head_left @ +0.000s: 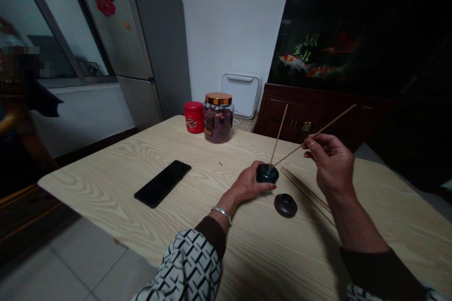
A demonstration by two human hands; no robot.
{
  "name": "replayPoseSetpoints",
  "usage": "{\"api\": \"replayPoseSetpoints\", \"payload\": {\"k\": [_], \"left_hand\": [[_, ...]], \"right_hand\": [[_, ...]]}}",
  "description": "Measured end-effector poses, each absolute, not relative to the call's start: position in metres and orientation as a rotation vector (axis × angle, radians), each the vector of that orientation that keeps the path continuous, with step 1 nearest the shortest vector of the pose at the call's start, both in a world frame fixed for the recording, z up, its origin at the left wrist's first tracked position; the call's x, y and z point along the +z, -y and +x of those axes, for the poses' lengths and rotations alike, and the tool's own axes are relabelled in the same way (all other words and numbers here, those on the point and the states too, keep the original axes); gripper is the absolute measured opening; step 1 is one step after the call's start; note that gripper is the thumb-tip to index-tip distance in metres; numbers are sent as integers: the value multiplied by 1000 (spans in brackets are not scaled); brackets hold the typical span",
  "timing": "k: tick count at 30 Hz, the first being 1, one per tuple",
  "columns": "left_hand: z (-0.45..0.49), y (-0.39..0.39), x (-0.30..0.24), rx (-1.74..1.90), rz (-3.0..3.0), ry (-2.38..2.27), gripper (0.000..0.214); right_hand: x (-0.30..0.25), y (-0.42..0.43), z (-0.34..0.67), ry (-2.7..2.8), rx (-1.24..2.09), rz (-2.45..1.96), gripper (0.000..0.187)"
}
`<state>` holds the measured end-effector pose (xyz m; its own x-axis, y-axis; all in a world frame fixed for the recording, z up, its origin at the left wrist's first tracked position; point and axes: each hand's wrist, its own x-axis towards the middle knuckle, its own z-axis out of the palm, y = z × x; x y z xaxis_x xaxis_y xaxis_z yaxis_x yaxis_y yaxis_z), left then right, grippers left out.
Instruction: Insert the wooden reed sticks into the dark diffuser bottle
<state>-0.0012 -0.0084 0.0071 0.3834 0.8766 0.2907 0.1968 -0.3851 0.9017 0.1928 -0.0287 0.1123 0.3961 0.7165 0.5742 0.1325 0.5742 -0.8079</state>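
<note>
My left hand (pixel 251 181) is wrapped round a small dark glass bottle (pixel 267 174) that stands on the table. One thin reed stick (pixel 279 132) leans up out of the bottle's mouth. Between thumb and fingers, my right hand (pixel 330 160) pinches a second reed stick (pixel 332 121), whose lower end is at the bottle's mouth; whether it is inside I cannot tell. In front of the bottle lies a dark round lid with a hole (pixel 286 205). Several more reed sticks (pixel 306 191) lie on the table to the right, partly hidden behind my right wrist.
A black phone (pixel 163 183) lies on the wooden table (pixel 116 169) at the left. Toward the back edge stand a red canister (pixel 194 117) and a copper-lidded jar (pixel 218 120). Behind are a white panel-like box (pixel 240 94), a fridge (pixel 158 42) and a fish tank (pixel 339 33).
</note>
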Motion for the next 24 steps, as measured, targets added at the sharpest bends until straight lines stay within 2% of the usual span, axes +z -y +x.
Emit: {"api": "replayPoseSetpoints", "payload": {"k": [10,14,19,24], "left_hand": [[0,8,6,1039,1825,-941,71],[0,8,6,1030,1820,-941,71],[-1,7,5,1042,1812,-938,72],[-1,7,6,1028,1838,-945,70]], "right_hand": [[92,18,200,1596,688,-1227,33],[88,13,257,1905,485,-1561,23],[49,4,308,2147,367,-2152,11],[24,-2,311,2129,423,-2178,8]]}}
